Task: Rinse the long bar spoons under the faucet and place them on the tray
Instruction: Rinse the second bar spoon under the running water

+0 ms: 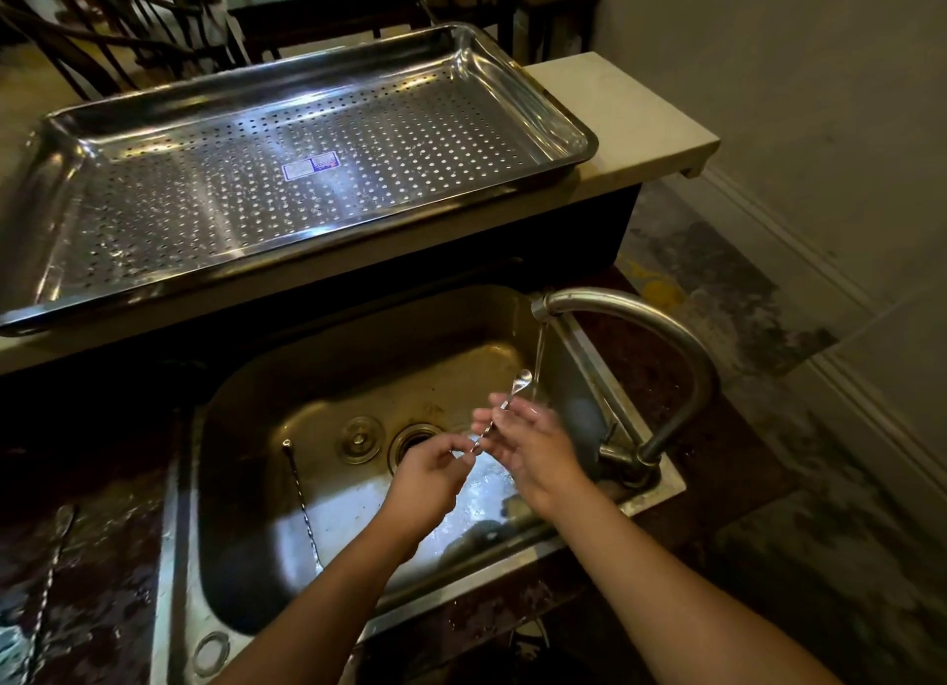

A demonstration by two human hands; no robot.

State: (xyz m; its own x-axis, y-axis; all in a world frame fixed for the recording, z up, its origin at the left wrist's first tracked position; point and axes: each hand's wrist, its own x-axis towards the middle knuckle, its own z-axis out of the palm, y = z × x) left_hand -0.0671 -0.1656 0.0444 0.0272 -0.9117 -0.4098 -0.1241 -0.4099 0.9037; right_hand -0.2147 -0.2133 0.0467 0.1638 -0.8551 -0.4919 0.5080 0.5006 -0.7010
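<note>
Head view, looking down. Left grip (430, 472) pinched on the lower tip of a bar spoon (512, 393); right grip (533, 443) curled loosely round the twisted stem's middle, fingers wet. Spoon bowl raised just beside the water stream (539, 351) from the faucet (640, 310), above the sink (358, 356). Second spoon (302, 500) lying in the sink left of the grips; third spoon (48, 582) further left on the dark surface (102, 479). Perforated tray (328, 233) beyond the grips, well apart, holding no spoon yet. Likely trouble: thin wet stem slipping from so light a pinch and dropping into the basin. Blue-and-white sticker (310, 168) mid-tray, print too small to read.
</note>
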